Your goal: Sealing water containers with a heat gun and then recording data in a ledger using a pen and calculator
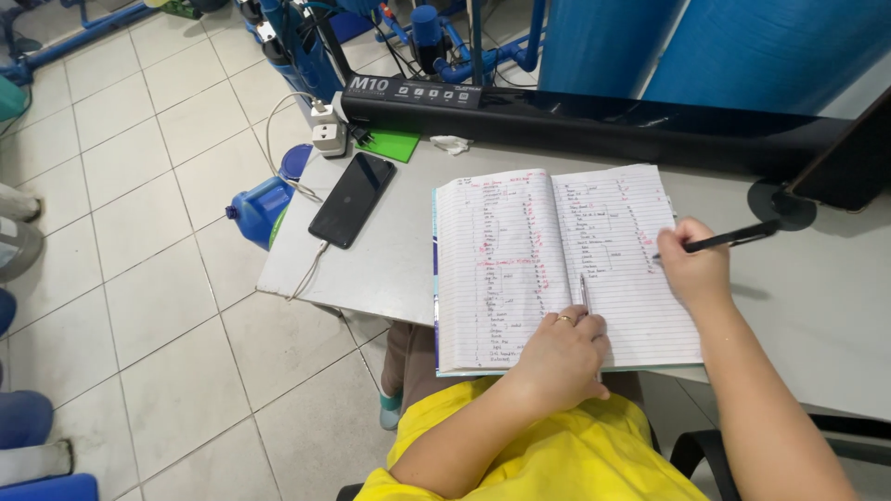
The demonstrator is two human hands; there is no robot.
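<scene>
Seated person, yellow shirt, at a grey desk [390, 269]. Open notebook [557, 264] lies at the near edge, its bottom overhanging toward the lap. Left hand [561, 357] rests loosely curled on the lower pages, pinning them, a second pen [584, 290] tucked under the fingers. Right hand [694, 269] grips a black pen [729, 239], tip just touching the right page.

Phone [353, 198] lies near the desk's left edge, cable [306, 269] trailing off that edge, charger [329, 130] at the far-left corner.

Risks, as I judge them: notebook may slide off the near edge if the left hand lifts; a snagged cable could drag the phone off the desk.
</scene>
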